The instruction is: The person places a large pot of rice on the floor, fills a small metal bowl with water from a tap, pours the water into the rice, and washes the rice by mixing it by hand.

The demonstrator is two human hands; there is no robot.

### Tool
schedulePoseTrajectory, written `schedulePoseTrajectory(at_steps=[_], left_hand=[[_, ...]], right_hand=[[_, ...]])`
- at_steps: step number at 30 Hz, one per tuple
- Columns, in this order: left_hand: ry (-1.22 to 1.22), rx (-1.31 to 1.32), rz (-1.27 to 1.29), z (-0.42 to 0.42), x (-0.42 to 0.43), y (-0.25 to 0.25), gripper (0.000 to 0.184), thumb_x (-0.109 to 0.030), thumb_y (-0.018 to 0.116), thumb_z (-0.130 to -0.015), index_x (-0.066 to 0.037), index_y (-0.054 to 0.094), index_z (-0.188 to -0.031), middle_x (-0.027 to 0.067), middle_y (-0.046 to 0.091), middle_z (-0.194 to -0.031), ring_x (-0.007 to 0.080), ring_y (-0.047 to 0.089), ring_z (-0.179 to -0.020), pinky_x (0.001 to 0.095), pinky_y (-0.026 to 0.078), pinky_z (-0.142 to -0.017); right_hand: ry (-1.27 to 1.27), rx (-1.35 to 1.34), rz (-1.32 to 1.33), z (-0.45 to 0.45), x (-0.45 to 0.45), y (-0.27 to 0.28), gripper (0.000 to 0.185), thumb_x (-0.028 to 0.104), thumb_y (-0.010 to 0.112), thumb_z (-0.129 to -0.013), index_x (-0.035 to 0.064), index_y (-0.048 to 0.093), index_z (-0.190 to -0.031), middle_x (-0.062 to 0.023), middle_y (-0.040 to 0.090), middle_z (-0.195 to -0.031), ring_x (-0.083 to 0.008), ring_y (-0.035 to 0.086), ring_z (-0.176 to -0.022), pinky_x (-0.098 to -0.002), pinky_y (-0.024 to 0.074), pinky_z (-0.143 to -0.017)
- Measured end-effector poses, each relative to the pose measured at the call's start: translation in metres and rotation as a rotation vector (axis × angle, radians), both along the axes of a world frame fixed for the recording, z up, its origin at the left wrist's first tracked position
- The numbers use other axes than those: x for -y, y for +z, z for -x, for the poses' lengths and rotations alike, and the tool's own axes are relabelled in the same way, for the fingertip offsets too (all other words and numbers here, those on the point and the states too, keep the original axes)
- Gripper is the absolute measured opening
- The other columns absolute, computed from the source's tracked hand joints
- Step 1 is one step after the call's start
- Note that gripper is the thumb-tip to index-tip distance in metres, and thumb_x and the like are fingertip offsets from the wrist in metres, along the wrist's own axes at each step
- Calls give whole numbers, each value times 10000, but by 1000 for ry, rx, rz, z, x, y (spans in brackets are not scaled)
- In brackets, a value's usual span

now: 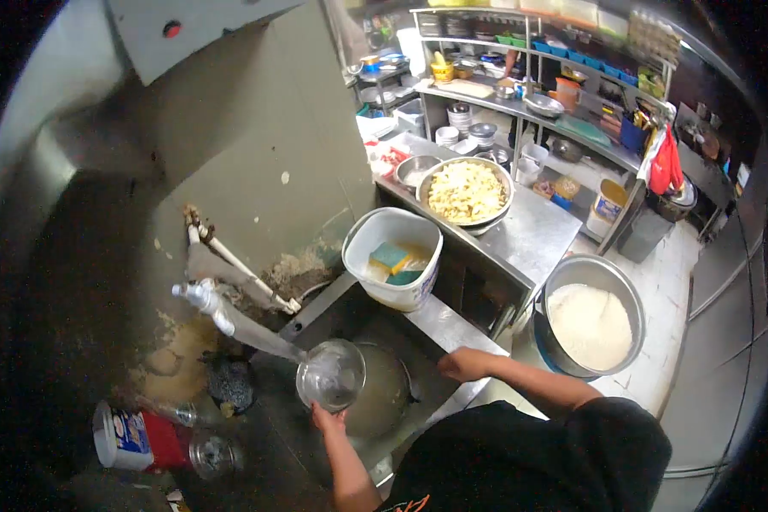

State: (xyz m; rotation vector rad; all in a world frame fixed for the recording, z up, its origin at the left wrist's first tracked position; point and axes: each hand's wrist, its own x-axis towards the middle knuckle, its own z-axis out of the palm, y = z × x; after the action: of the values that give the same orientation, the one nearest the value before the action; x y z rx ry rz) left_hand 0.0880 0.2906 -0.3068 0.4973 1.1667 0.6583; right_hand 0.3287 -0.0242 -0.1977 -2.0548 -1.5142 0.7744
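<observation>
My left hand point(327, 416) grips the rim of a round metal bowl point(331, 375), its open side facing up beneath the end of the faucet point(260, 335). The bowl looks wet inside. Below it, a large round pot point(380, 410) with cloudy water stands in the dark sink point(290, 435). My right hand point(462, 364) is at the right edge of the sink with fingers curled; whatever they may hold is hidden. A white square bucket point(392, 224) beyond the sink contains liquid, a yellow-and-green sponge point(389, 256) and a green scouring pad point(404, 277).
A large pot of white rice-like grain point(589, 328) stands at the right. A pan of pale chopped pieces point(467, 193) rests on the metal counter point(538, 230). A red-and-white tub point(136, 438) lies at the left. Shelves with dishes line the back.
</observation>
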Motion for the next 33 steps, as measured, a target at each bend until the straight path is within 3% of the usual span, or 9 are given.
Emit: schedulePoseTrajectory(at_steps=[2, 5, 7, 10, 14, 22, 33], left_hand=[[-16, 40, -3, 6, -4, -11, 590, -423, 448, -849, -91, 270, -1303, 176, 288, -1325, 417, 387, -1121, 540, 437, -797], [-24, 46, 45, 6, -8, -14, 596, -443, 441, -843, -113, 267, -1307, 179, 307, -1312, 429, 394, -1106, 544, 426, -808], [-36, -82, 34, -1, 1, 8, 607, -460, 434, -839, -111, 268, -1308, 179, 322, -1301, 432, 404, -1091, 544, 426, -806], [-66, -116, -21, -5, 12, 25, 614, -480, 418, -838, -111, 274, -1307, 181, 339, -1290, 436, 417, -1074, 542, 429, -800], [-80, -125, -65, -8, 22, 41, 605, -483, 406, -842, -107, 288, -1302, 184, 348, -1285, 434, 421, -1074, 546, 421, -815], [27, -69, -13, 7, -2, -4, 613, -469, 434, -832, -94, 299, -1298, 179, 309, -1311, 440, 379, -1112, 569, 400, -821], [12, -63, -35, 6, 8, 14, 582, -477, 408, -836, -114, 335, -1285, 170, 325, -1307, 432, 372, -1117, 580, 389, -827]], right_hand=[[-80, -54, -87, 13, 22, 5, 156, 183, 513, -766, 56, 567, -838, -188, 590, -786, -372, 561, -710, -449, 441, -630], [-85, -57, 23, 16, 38, -11, 181, 201, 495, -774, 63, 562, -869, -190, 589, -810, -386, 557, -735, -453, 446, -661], [-104, -43, 0, 19, 45, -13, 200, 215, 485, -775, 57, 566, -869, -193, 589, -798, -391, 556, -737, -460, 444, -665], [-81, -13, 156, 11, 50, -23, 241, 222, 503, -803, 49, 591, -946, -170, 604, -878, -340, 575, -799, -408, 446, -719], [-107, -52, 174, 6, 53, -33, 263, 233, 507, -799, 48, 587, -969, -170, 605, -897, -340, 577, -803, -413, 446, -726], [-79, -59, 256, 5, 39, -43, 260, 217, 496, -790, 50, 582, -971, -187, 601, -853, -351, 576, -776, -426, 446, -699], [-70, -9, 106, 6, 43, -45, 185, 212, 489, -781, 35, 541, -797, -188, 568, -728, -380, 547, -692, -444, 425, -627]])
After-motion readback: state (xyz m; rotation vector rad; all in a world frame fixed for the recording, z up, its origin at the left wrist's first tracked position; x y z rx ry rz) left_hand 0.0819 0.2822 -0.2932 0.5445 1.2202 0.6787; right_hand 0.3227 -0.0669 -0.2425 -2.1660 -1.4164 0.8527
